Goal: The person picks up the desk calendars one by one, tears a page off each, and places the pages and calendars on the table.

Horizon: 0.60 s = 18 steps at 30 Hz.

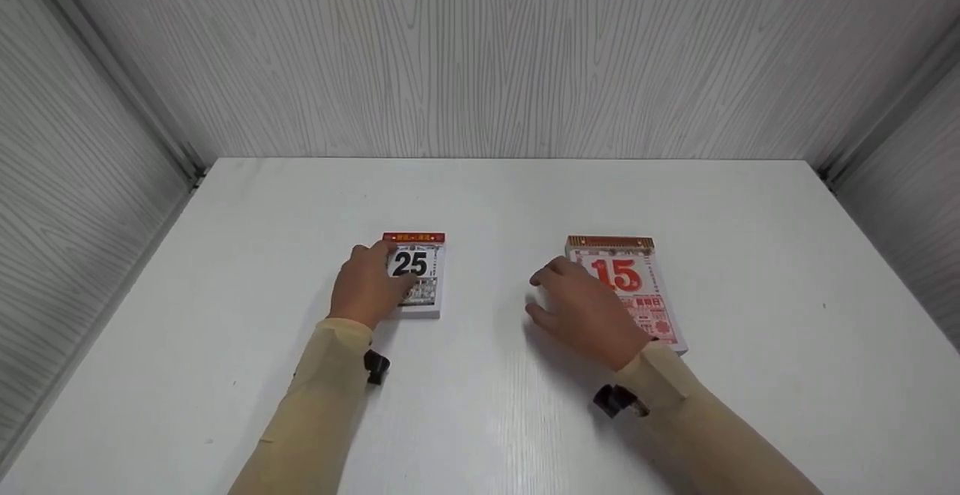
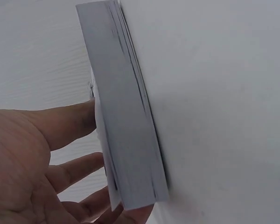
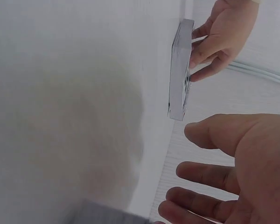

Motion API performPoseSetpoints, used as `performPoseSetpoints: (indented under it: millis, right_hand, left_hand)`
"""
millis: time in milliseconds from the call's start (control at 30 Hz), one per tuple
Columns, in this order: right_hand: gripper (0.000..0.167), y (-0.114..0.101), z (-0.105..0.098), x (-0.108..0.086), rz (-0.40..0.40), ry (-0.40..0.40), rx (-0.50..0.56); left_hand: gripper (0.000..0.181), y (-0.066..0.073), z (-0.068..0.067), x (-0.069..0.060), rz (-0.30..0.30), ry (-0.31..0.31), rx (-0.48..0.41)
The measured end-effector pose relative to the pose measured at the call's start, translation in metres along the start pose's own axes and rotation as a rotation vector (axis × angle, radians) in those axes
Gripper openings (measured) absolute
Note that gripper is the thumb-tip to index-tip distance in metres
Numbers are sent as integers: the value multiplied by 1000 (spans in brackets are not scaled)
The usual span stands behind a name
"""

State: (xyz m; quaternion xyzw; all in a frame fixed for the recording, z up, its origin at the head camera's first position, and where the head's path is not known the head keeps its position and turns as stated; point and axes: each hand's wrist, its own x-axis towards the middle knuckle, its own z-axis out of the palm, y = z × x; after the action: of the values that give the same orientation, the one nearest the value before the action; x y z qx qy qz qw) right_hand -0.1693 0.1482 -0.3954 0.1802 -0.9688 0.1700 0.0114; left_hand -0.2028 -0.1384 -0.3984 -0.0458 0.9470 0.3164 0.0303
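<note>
A small calendar block (image 1: pixel 426 291) with a red header and a black "25" lies left of centre. My left hand (image 1: pixel 369 285) rests on its left part, thumb on the printed face. In the left wrist view the thumb and fingers of the left hand (image 2: pixel 32 172) touch the front of the block (image 2: pixel 121 107), where a sheet edge stands slightly away. A larger calendar block (image 1: pixel 654 285) with a red "15" lies to the right. Over its left part hovers my right hand (image 1: pixel 585 315), fingers apart and loosely bent, holding nothing; it covers part of the print.
The white tabletop (image 1: pixel 487 405) carries both blocks, with a gap between them. Grey wood-grain panels (image 1: pixel 495 60) stand behind it and at both sides. Small black devices (image 1: pixel 377 367) sit at both wrists, over beige sleeves (image 1: pixel 315 405).
</note>
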Motion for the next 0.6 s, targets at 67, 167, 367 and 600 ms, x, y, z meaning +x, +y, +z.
performPoseSetpoints:
  millis: [67,167,367,600]
  right_hand:
    - [37,5,-2,-1,6,10,17]
    - [35,13,-4,-3,-19,36,28]
    - [33,25,-5,-8,-19,29,45]
    - [32,26,-6,-13,-24,37,29]
  left_hand:
    - [66,2,1,-2,-8,-3,4]
    - [65,6,4,-5,-2,-8,22]
    - [65,18,13,-15,25,-27,47]
    - [66,35,25,-30,47,-51,60]
